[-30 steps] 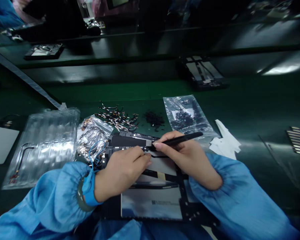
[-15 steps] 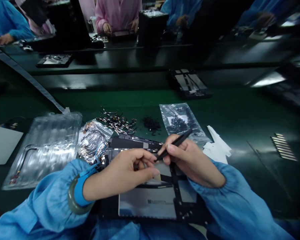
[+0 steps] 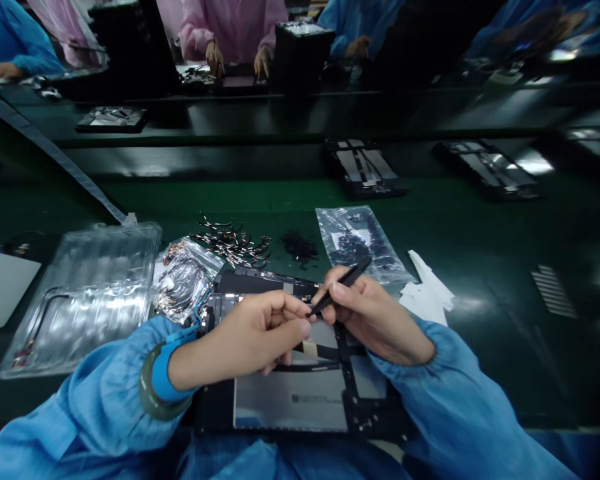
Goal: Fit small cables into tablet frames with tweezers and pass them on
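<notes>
My right hand (image 3: 365,307) grips a pair of black tweezers (image 3: 344,283), with their tip slanting down to the left. The tip meets the fingertips of my left hand (image 3: 260,333), which are pinched together; whatever lies between them is too small to make out. Under both hands is an opened tablet (image 3: 290,400) with a silver panel and a black frame, its middle partly covered by my fingers. Behind it lies another dark device part (image 3: 260,281). A blue wrist strap (image 3: 167,370) goes round my left wrist, beside a green bangle (image 3: 150,383).
Loose short cables (image 3: 233,241), small black pieces (image 3: 300,247) and a clear bag of black parts (image 3: 357,233) lie behind. Leftward are a bag of wires (image 3: 185,280) and a clear plastic tray (image 3: 80,267). White paper scraps (image 3: 427,293) lie rightward. Stacked devices (image 3: 365,170) stand farther back; co-workers sit opposite.
The view has shifted slightly, so things on the bench appear a little farther left. Both hands keep their tip-to-tip pose. Across the bench, a pink-sleeved person's hands have moved.
</notes>
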Demonstrator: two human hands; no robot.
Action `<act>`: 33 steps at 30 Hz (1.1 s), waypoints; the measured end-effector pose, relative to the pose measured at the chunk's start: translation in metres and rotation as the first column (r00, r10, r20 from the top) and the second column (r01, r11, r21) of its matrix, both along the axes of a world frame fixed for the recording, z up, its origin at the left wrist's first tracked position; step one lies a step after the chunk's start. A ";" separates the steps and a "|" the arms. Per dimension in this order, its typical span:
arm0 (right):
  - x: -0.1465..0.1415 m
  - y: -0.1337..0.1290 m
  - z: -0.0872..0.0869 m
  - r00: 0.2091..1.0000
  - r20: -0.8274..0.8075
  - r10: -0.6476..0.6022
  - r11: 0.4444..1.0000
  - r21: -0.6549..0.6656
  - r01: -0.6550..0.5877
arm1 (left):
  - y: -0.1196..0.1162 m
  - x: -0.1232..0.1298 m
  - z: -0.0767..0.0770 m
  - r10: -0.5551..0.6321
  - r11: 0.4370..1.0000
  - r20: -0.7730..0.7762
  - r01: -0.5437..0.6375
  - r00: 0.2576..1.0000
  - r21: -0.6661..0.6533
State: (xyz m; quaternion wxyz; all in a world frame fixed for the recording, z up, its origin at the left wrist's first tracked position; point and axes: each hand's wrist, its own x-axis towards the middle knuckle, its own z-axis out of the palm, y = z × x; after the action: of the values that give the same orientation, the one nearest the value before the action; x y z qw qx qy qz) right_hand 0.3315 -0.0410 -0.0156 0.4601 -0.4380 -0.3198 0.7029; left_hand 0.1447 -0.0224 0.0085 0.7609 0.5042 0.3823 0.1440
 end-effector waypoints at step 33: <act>0.004 0.011 0.005 0.939 0.283 -0.195 0.979 0.122 0.166 | 0.006 -0.014 -0.028 0.229 0.205 -0.479 0.439 0.847 0.875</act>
State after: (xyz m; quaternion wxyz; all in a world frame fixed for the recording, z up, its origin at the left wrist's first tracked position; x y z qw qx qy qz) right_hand 0.3355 -0.0302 -0.0110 0.4906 -0.5423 -0.3763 0.5689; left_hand 0.1311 -0.0160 -0.0191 0.1472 0.9100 0.3553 0.1551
